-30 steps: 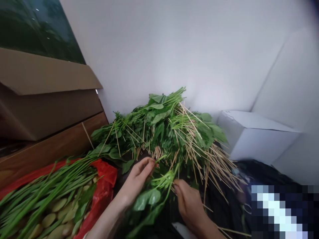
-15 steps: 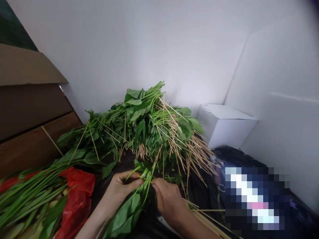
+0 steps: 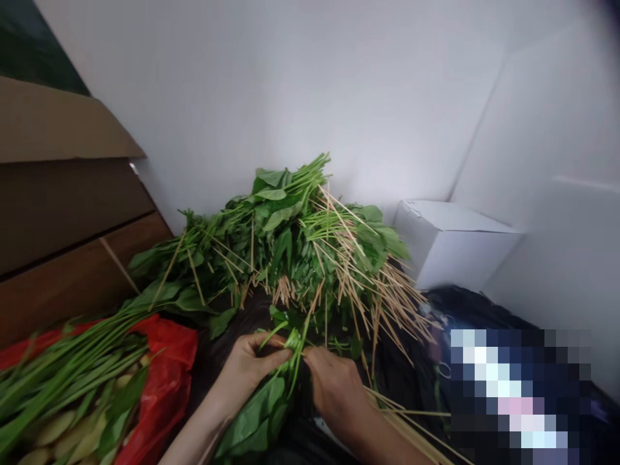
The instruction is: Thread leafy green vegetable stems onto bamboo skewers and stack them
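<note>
Head view: hands [image 3: 247,374] hold greens [image 3: 254,420], leaves pointing down.

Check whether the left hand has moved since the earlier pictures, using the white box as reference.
Yes: the left hand sits lower in the view than before, farther below the white box.

a bright red plastic bag [image 3: 165,381] beside dark green spinach bunches [image 3: 285,239] and pale wooden skewers [image 3: 387,310].

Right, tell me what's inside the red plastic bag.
The red plastic bag holds long, narrow green leaves lying over pale oval vegetables. The leaves cover most of those vegetables, and whatever lies deeper in the bag cannot be seen.
</note>
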The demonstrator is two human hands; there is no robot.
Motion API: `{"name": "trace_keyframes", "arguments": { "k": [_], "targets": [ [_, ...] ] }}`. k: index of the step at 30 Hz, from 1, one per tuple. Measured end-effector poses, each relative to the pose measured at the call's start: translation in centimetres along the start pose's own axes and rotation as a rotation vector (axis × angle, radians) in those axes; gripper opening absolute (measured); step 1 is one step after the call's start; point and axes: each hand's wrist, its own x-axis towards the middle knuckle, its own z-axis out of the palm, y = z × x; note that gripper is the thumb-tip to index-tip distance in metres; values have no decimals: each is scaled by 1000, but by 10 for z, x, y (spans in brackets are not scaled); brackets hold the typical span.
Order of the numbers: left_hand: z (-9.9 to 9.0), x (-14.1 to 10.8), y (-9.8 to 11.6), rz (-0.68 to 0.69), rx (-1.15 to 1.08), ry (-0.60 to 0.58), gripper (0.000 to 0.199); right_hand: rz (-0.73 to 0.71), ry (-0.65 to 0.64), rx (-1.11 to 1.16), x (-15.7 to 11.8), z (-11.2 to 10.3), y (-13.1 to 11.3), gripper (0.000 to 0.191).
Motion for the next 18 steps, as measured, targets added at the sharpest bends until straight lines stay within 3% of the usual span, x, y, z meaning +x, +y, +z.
{"name": "trace_keyframes", "arguments": {
  "k": [7,13,16,18],
  "targets": [
    [3,-1,-6,24,-88,2,23,-54,28,35,-1,2,3,28],
    [-13,3,0,93,-58,93,34,-141,191,-108,2,3,11,31],
    [-22,1,9,46,-72,163,50,-180,248,-118,1,3,18,30],
    [-27,-1,12,11,-126,193,49,-203,294,-101,-1,2,22,26]
  ]
}}
